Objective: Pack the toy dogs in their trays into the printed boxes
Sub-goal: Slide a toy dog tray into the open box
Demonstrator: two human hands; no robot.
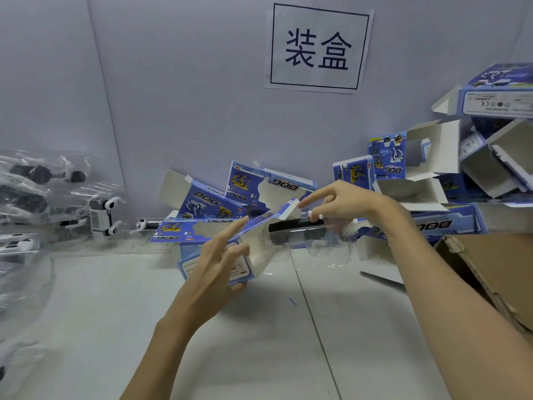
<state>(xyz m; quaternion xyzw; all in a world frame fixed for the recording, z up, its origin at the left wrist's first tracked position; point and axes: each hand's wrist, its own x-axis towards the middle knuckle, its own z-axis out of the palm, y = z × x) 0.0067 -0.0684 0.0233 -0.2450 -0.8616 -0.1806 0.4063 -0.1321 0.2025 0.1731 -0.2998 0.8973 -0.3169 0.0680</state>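
Note:
My left hand (222,261) holds a blue printed box (248,255) above the white table, thumb under it and forefinger stretched along its top edge. The box's open end faces right. My right hand (340,203) pinches a clear plastic tray (320,241) holding a black and white toy dog (297,228). The tray's left end is at the box's mouth, under the raised white flap (291,210). How far the tray is inside I cannot tell.
Several open blue printed boxes (432,168) are piled at the back right and behind my hands. Trays with toy dogs (57,203) are stacked at the left. A brown cardboard carton (490,269) stands at the right. A paper sign (318,47) hangs on the wall.

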